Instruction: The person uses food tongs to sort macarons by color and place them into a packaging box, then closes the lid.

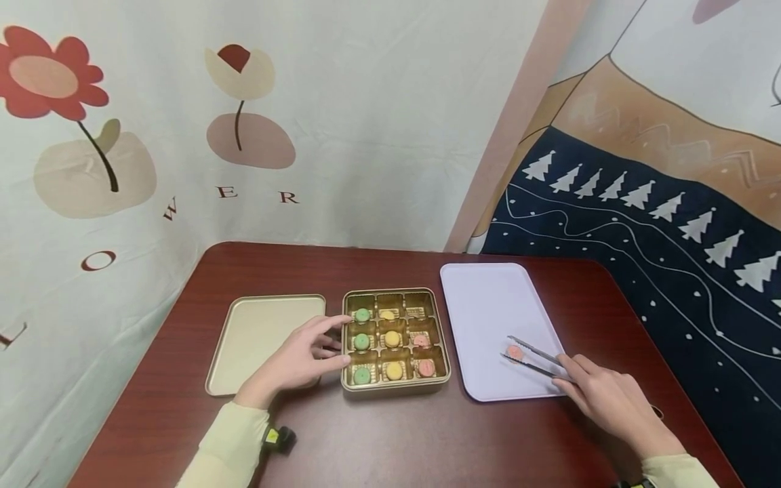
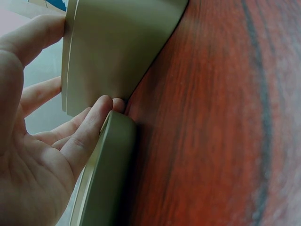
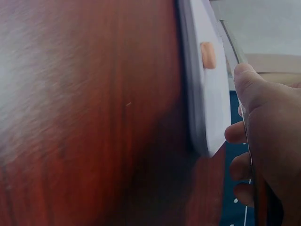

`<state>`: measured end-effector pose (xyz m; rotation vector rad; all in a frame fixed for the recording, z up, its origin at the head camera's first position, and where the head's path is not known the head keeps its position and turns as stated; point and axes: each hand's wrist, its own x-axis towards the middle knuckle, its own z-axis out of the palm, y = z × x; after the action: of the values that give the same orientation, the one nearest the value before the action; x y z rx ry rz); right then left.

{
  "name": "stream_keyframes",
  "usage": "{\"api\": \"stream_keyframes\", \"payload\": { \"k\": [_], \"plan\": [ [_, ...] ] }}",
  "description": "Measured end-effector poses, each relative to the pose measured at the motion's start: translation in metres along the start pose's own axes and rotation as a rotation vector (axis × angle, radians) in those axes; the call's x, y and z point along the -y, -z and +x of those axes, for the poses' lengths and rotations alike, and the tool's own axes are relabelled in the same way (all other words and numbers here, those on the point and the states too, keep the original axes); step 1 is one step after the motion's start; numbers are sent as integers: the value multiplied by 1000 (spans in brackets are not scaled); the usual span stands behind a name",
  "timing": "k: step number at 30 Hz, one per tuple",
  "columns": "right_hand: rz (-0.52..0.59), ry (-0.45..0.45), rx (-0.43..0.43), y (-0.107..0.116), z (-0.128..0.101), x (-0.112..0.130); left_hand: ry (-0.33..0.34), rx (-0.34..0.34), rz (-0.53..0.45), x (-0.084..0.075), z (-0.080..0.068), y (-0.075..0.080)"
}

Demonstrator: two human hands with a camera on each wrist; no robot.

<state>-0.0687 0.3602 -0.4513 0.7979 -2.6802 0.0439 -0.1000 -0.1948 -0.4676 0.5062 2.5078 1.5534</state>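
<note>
My right hand (image 1: 613, 400) holds a pair of metal tongs (image 1: 539, 352), its arms spread around a small round pink macaron-like piece (image 1: 515, 352) on the white tray (image 1: 488, 298). Whether the tips touch the piece I cannot tell. In the right wrist view the piece (image 3: 208, 55) sits near the tray's edge. My left hand (image 1: 299, 356) rests its thumb and forefinger against the left side of a gold tin (image 1: 396, 390) with a divided insert. Green pieces (image 1: 362, 341) fill its left column, yellow ones (image 1: 392, 339) the middle; pink ones (image 1: 426, 368) lie in the right column's two nearer compartments.
A shallow gold lid (image 1: 259, 325) lies left of the tin, partly under my left hand. The brown wooden table (image 1: 390, 434) meets a printed curtain (image 1: 378, 135) at the back and a dark tree-patterned cloth (image 1: 610, 217) on the right.
</note>
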Motion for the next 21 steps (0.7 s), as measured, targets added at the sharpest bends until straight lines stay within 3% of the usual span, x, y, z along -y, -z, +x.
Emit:
{"api": "stream_keyframes", "payload": {
  "k": [12,21],
  "plan": [
    [-12,-9,15,-6,-13,-3,0,-6,2,2,0,-1],
    [-6,32,-30,-7,-12,-5,-2,-4,1,2,0,-1]
  ]
}}
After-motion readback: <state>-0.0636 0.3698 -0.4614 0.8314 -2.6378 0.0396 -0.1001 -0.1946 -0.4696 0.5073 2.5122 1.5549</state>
